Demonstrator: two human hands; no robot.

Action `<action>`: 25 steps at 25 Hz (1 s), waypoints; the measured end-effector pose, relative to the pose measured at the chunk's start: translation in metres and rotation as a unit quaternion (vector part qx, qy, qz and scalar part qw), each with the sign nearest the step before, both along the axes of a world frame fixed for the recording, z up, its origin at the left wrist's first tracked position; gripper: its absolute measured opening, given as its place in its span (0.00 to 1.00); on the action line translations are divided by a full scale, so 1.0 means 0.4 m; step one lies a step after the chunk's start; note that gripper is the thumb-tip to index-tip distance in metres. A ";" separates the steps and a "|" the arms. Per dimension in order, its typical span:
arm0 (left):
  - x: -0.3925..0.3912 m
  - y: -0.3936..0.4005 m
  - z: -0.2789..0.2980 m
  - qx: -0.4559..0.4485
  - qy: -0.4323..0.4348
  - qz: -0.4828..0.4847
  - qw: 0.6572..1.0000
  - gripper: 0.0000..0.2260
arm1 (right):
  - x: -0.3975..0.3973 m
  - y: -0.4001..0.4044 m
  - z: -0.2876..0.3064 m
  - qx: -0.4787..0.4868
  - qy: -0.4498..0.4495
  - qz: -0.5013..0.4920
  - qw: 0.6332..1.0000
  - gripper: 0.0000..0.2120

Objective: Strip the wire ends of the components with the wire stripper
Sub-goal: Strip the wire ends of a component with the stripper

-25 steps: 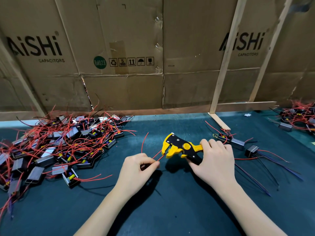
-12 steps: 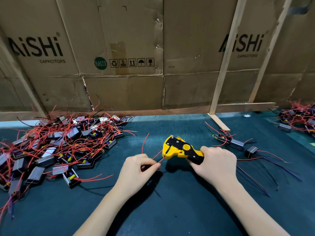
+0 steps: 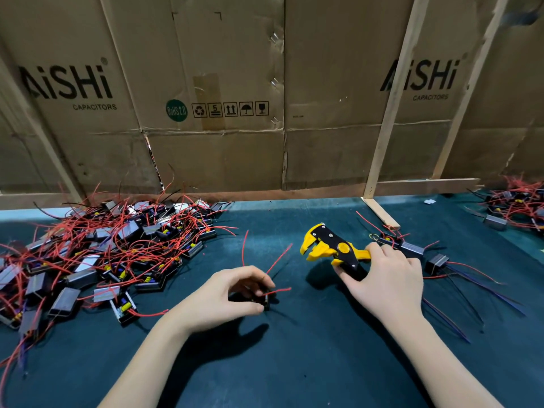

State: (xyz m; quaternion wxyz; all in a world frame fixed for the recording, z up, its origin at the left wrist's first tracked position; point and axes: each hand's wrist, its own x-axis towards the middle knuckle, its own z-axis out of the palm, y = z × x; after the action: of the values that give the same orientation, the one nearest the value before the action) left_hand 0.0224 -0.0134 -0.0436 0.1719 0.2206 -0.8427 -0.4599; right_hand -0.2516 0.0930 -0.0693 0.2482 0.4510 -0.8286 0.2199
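Note:
My right hand (image 3: 388,278) grips the handles of the yellow and black wire stripper (image 3: 329,248), whose jaws stand apart and point left. My left hand (image 3: 229,293) holds a small dark component (image 3: 265,298) in curled fingers, just above the dark green mat (image 3: 294,363). Thin red wires (image 3: 279,257) stick out of the component toward the right and upward. The stripper's jaws are clear of the wires, with a gap between them. Most of the component is hidden by my fingers.
A large heap of components with red wires (image 3: 103,254) fills the left of the mat. A few components with red and blue wires (image 3: 435,263) lie right of my right hand. Another heap (image 3: 518,207) sits far right. Cardboard sheets (image 3: 235,98) and wooden battens wall off the back.
The stripper's jaws shut on a red wire end, then opened again. The stripper has moved right, away from the wire. My left hand's fingers have loosened around the component.

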 end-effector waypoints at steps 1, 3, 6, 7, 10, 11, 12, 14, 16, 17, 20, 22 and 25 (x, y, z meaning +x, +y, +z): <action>0.003 -0.004 -0.001 0.015 0.000 -0.015 1.000 0.13 | 0.000 0.000 0.001 0.002 -0.007 0.000 1.000 0.29; 0.000 -0.006 -0.006 -0.005 0.011 -0.012 1.000 0.11 | 0.003 -0.001 0.003 0.004 -0.017 0.003 1.000 0.29; -0.019 -0.001 -0.018 -0.050 0.037 0.038 0.997 0.05 | 0.008 0.001 0.002 0.009 -0.018 0.014 1.000 0.29; -0.024 0.001 -0.021 -0.058 0.040 0.054 0.996 0.04 | 0.009 0.001 0.002 0.010 -0.014 0.018 1.000 0.29; -0.036 0.006 -0.026 -0.068 0.038 0.097 0.992 0.03 | 0.011 0.001 0.003 0.019 -0.004 0.022 1.000 0.29; -0.041 0.010 -0.029 -0.072 0.042 0.119 0.989 0.04 | 0.012 0.001 0.003 0.023 0.001 0.023 0.999 0.29; -0.049 0.017 -0.033 -0.076 0.049 0.146 0.985 0.05 | 0.013 0.001 0.002 0.025 0.008 0.023 0.999 0.29; -0.071 0.033 -0.044 -0.077 0.067 0.207 0.973 0.06 | 0.019 -0.001 -0.001 0.021 0.024 0.026 0.999 0.28; -0.094 0.042 -0.052 -0.071 0.078 0.258 0.960 0.07 | 0.029 -0.010 -0.003 0.018 0.035 0.021 0.999 0.28; -0.102 0.044 -0.054 -0.070 0.080 0.274 0.956 0.07 | 0.034 -0.016 -0.003 0.018 0.036 0.014 0.999 0.28; -0.113 0.045 -0.053 -0.077 0.076 0.287 0.952 0.07 | 0.043 -0.030 -0.003 0.024 0.041 -0.003 0.999 0.28; -0.114 0.044 -0.051 -0.076 0.077 0.288 0.952 0.07 | 0.045 -0.032 -0.007 0.025 0.032 -0.004 0.999 0.28; -0.118 0.044 -0.049 -0.088 0.072 0.294 0.949 0.08 | 0.046 -0.033 -0.014 0.023 0.023 0.005 0.999 0.27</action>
State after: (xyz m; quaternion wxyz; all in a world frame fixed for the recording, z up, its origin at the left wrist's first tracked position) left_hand -0.0248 0.0040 -0.0630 0.3785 0.4085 -0.7631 -0.3280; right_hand -0.2332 0.0796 -0.0747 0.2558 0.4656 -0.8253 0.1916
